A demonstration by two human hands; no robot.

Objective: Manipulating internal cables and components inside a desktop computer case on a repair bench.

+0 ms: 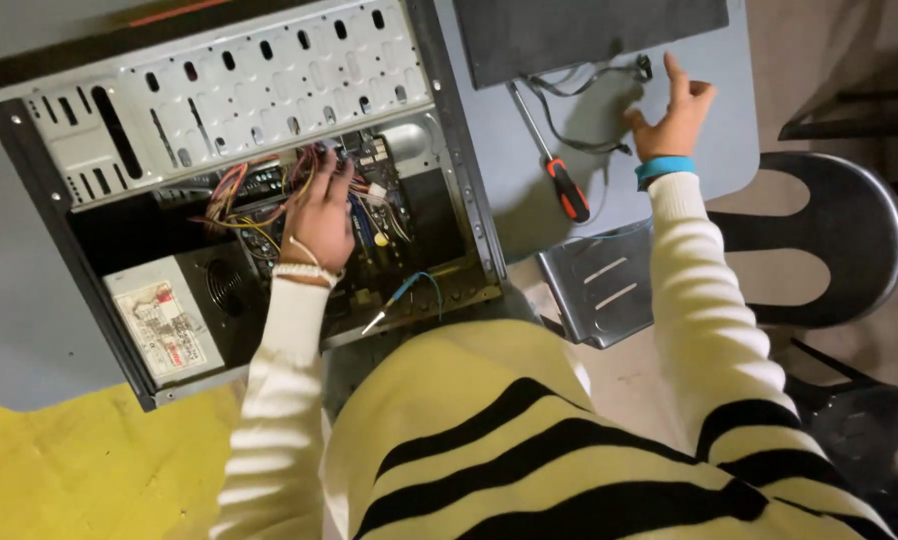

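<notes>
An open grey computer case (269, 90) lies on its side on a grey table. My left hand (321, 215) reaches inside it, fingers down among the coloured wires (239, 200) over the motherboard; whether it grips anything is hidden. A power supply with a label (164, 325) sits at the case's lower left. My right hand (674, 115) hovers over the table to the right, fingers spread, near thin grey cables (579, 100). It holds nothing. A blue band circles that wrist.
A screwdriver with a red and black handle (567, 188) lies on the table (709, 60) right of the case. A dark panel (589, 35) lies at the top. A grey metal chair (599, 290) and black chairs (839, 240) stand at the right. Yellow floor at lower left.
</notes>
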